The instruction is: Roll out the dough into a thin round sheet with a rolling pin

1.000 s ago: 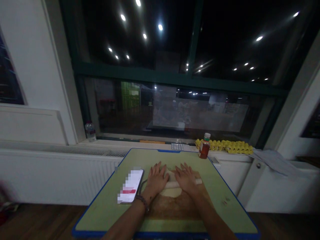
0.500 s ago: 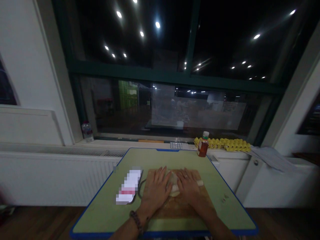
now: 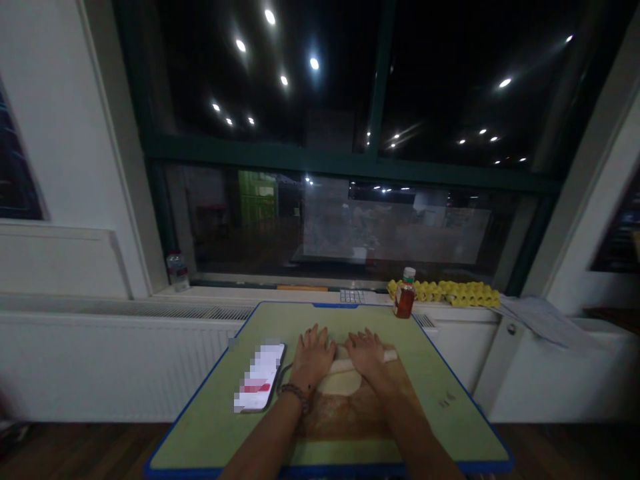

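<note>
Rolling pin: a pale, smooth, slim cylinder [image 3: 343,365], lying over the dough on the far half of the board, its left end hidden by a hand.
Dough: a flat, cream-coloured sheet [image 3: 341,385] with a rounded near edge, its far part covered by the pin and the hands.
Cutting board: brown wood [image 3: 350,421], paler dusty patches on its surface, resting on the green, blue-edged bench [image 3: 200,430].
Amber bottle: white cap, green neck band, reddish-brown liquid inside [image 3: 405,298], standing upright at the bench's far right corner.
Clear bottle: reddish cap [image 3: 178,272], upright on the windowsill at left; its fill is too dim to tell.
Egg trays: yellow, moulded in cups [image 3: 465,293], along the sill behind the amber bottle.
Pin's long axis: side to side across the board, crosswise to the forearms, the bare right end pointing right and slightly away.
Left hand: palm down on the pin's left part [image 3: 313,360], fingers stretched forward and slightly spread.
Right hand: laid likewise over the pin [image 3: 367,352], fingers extended, unwrapped.
Phone: screen lit [image 3: 260,380], left of the board.
</note>
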Motion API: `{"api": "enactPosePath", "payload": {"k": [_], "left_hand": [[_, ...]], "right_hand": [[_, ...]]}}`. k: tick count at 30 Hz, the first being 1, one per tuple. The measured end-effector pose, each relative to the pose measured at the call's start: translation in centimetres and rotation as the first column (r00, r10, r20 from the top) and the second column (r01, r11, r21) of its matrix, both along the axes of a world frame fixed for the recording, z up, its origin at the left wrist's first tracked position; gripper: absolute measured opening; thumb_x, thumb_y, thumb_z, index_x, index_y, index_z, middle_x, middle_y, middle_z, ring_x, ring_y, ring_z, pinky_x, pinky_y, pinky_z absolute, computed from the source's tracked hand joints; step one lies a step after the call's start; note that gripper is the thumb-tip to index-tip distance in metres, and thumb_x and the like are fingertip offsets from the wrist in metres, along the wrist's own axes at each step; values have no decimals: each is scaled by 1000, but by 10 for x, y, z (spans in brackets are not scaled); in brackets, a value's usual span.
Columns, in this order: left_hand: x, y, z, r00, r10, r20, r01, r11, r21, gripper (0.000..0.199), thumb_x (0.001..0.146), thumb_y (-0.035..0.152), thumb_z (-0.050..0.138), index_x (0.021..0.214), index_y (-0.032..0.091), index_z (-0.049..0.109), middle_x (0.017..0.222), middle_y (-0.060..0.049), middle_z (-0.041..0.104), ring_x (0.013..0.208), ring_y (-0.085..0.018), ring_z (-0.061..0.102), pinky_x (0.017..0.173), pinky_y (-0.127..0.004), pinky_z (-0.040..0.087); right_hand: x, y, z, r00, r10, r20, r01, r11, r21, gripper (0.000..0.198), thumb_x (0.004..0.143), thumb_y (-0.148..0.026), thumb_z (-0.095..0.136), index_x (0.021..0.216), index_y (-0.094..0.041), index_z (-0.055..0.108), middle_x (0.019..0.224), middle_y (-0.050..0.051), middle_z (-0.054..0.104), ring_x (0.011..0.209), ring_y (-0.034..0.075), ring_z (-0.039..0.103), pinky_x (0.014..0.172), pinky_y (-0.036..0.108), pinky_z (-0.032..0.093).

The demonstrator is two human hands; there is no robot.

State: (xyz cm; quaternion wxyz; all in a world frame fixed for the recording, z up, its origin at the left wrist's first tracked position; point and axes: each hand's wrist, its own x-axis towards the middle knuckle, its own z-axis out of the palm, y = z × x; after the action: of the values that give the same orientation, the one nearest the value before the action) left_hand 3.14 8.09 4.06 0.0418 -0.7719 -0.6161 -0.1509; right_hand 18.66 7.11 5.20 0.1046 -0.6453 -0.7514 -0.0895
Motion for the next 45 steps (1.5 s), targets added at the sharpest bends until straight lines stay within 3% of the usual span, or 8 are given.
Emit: {"api": "enactPosePath", "payload": {"k": [7, 13, 19, 23, 27, 33, 40, 45], "left_hand": [[-4, -22, 0, 993, -109, 42, 106, 992, 62, 52, 93, 48, 38, 137, 23, 48, 147, -10, 44, 133, -29, 38, 110, -48, 25], [-10, -21, 1, 985, -137, 105, 133, 990, 37, 50, 91, 47, 43, 135, 23, 50, 147, -8, 43, 133, -27, 37, 112, -46, 23], [-20, -22, 11, 980, -12, 197, 15, 1000, -14, 52, 95, 41, 32, 138, 15, 44, 148, -12, 40, 136, -26, 33, 112, -42, 23], [-17, -28, 15, 965, 68, 252, -54, 997, -62, 58, 95, 43, 26, 146, 13, 29, 150, -14, 37, 137, -26, 33, 110, -44, 24], [-15, -34, 5, 976, 73, 205, -38, 985, -166, 63, 93, 47, 30, 145, 11, 30, 148, -17, 39, 138, -29, 31, 110, -45, 23], [-12, -33, -3, 974, -84, 212, 116, 983, -143, 59, 90, 44, 36, 142, 17, 35, 146, -11, 44, 137, -26, 32, 112, -45, 19], [-8, -27, 8, 936, -39, 350, 101, 982, -162, 68, 77, 28, 57, 140, 19, 34, 135, -10, 52, 129, -23, 44, 108, -35, 27], [-14, -27, 6, 913, -62, 402, 112, 988, -102, 58, 78, 24, 59, 134, 20, 42, 119, -6, 64, 117, -23, 52, 98, -33, 37]], "right_hand": [[23, -46, -24, 988, 135, -78, -123, 982, 143, 41, 97, -25, 31, 128, -20, 59, 133, 7, 58, 131, 23, 43, 112, 40, 27], [56, -72, -16, 958, 268, -100, -260, 961, 93, 38, 95, -37, 46, 130, -25, 55, 135, 6, 56, 125, 23, 48, 108, 40, 32], [58, -68, -5, 981, 188, -45, -186, 982, 40, 28, 93, -34, 50, 117, -24, 62, 113, 7, 66, 105, 23, 60, 92, 35, 44], [48, -55, -8, 986, -43, -162, 57, 995, 84, 37, 98, -39, 37, 121, -21, 59, 108, 11, 69, 100, 22, 64, 84, 30, 48], [42, -51, -12, 951, -167, -262, 208, 969, 134, 42, 100, -39, 27, 129, -22, 53, 113, 11, 66, 94, 18, 67, 77, 26, 49], [43, -58, -12, 957, -167, -237, 202, 970, 132, 40, 100, -39, 28, 128, -25, 53, 109, 10, 67, 86, 17, 68, 68, 23, 49], [43, -56, -11, 946, -187, -263, 219, 971, 100, 40, 100, -40, 28, 128, -25, 52, 111, 8, 67, 86, 19, 68, 69, 26, 49], [45, -55, -13, 945, -168, -279, 202, 974, 100, 41, 100, -40, 28, 128, -25, 53, 109, 9, 68, 87, 19, 68, 70, 26, 48]]}}
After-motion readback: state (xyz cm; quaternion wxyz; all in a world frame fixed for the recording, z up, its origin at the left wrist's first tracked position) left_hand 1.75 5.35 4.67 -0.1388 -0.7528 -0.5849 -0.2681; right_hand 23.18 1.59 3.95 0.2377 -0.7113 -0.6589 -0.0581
